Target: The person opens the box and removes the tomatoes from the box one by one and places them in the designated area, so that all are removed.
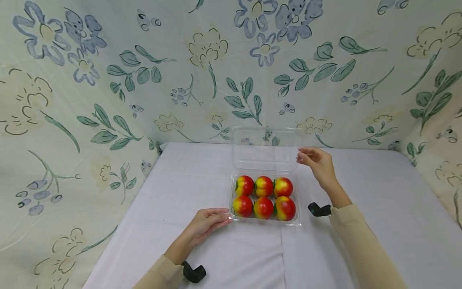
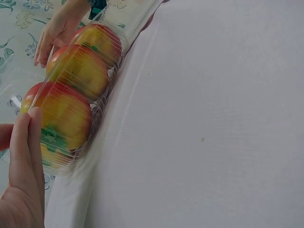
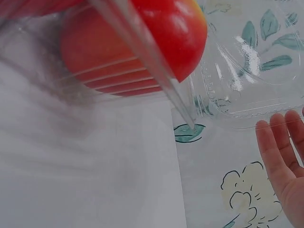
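Behind and to both sides, floral cloth [image 1: 202, 100]; below it, white-covered tabletop [image 1: 187, 176]; on that, toward the far edge, a clear plastic clamshell [image 1: 265, 171], opened wide; at its back, the lid [image 1: 267, 150], raised behind the tray [image 1: 265, 222], with printed leaves showing through; at the tray's near left corner, the left hand [image 1: 205, 224], grasping the rim between thumb and fingers; beside the lid's right edge, the right hand [image 1: 317, 162], released, fingers loosely extended; inside the tray, six red-and-yellow peach-like fruits [image 1: 263, 186], in two rows of three.
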Tool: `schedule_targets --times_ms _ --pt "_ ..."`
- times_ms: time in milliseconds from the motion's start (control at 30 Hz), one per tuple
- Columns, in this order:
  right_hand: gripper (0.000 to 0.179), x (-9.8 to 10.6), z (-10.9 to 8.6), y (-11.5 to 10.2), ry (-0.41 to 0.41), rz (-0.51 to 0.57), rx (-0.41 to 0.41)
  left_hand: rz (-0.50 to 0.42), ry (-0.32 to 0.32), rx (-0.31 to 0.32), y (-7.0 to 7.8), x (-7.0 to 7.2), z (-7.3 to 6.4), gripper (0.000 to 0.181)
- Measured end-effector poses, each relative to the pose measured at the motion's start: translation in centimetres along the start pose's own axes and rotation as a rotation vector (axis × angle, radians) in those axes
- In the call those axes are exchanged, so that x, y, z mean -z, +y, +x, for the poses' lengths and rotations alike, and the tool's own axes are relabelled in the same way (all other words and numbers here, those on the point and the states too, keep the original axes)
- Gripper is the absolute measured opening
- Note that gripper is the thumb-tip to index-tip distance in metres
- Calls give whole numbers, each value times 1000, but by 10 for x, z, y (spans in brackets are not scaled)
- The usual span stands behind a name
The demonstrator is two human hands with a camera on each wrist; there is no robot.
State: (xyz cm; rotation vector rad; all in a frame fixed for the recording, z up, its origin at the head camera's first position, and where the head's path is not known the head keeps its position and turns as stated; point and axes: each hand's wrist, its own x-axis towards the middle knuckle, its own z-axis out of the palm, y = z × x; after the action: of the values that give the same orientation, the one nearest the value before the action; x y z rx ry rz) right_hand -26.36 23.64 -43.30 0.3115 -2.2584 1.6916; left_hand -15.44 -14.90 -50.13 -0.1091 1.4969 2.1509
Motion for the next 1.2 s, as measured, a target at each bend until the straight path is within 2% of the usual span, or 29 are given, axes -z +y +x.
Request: schedule_targets --times_ms 167,433,733,1000,1200 --pt "25 0 3 -10 -28 -6 -4 8 2 -1 -1 0 0 42" --pt "32 2 14 18 -30 -2 -29 16 6 -4 -1 0 0 41" --pt "35 -2 21 21 -10 -11 -87 22 10 -7 -2 0 0 42" --pt "34 -3 27 28 -19 47 -108 23 13 -6 -3 0 -1 42" --pt "38 -4 32 31 -28 4 -131 17 5 -10 -2 0 -1 41"
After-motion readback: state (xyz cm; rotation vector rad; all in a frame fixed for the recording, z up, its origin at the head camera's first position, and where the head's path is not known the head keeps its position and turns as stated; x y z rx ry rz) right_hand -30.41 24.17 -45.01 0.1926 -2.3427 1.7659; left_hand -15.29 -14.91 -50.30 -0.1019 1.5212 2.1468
